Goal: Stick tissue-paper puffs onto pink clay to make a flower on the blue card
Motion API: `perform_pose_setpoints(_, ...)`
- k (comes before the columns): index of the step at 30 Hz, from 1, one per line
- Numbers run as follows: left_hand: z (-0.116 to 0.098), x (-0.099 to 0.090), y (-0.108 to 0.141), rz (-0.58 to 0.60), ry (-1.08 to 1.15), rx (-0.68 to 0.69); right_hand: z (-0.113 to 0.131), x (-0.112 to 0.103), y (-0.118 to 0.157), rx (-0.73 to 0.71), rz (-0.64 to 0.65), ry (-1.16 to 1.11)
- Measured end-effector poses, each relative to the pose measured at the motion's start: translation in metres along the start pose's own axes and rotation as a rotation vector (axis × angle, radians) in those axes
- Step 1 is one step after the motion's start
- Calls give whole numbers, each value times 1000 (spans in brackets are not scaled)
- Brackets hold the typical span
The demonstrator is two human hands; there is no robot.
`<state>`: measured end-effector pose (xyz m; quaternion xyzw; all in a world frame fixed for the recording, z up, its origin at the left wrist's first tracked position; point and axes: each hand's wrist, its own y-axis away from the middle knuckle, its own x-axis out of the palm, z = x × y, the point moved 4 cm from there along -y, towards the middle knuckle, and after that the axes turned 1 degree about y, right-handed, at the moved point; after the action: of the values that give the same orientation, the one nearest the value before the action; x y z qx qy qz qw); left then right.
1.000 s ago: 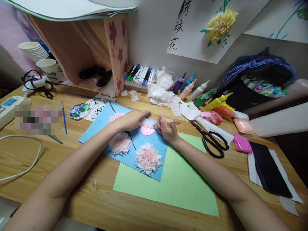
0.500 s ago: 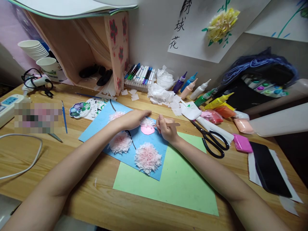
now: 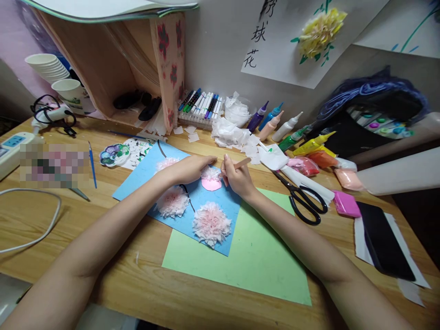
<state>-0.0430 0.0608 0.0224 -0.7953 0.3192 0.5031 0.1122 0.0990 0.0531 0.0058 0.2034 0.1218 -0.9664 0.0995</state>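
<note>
My left hand rests on the blue sheet, fingers stretched out to the right, beside a small white tissue tuft. That tuft stands on the upper part of a pink disc. Closed round a thin wooden stick, my right hand is just right of the disc; the stick's tip is hard to make out. Fluffy pale pink flowers lie on the sheet, with dark curved stems between them. A green sheet lies partly under the blue one.
Black scissors and a phone lie at the right. Behind are white tissue scraps, glue-like bottles and markers. Paper cups, a brush and a white cable are at the left.
The stick in my right hand has tilted, its rear end now pointing higher and slightly left. My left hand has stayed nearly in place.
</note>
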Motion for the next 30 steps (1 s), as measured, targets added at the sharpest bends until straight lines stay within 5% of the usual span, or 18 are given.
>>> perform_pose_setpoints(8,4,1,-3,-24,-3,41,26,13,-39,95,153,427)
perform_pose_setpoints(14,6,1,-3,-32,18,43,30,18,-41,123,162,522)
perform_pose_setpoints(19,1,-1,-1,-43,56,96,18,11,-38,134,161,308)
perform_pose_setpoints(25,3,-2,0,-21,4,6,8,-18,-25,243,118,-88)
perform_pose_setpoints(30,8,-2,0,-11,46,-2,0,-58,-19,4,-80,-99)
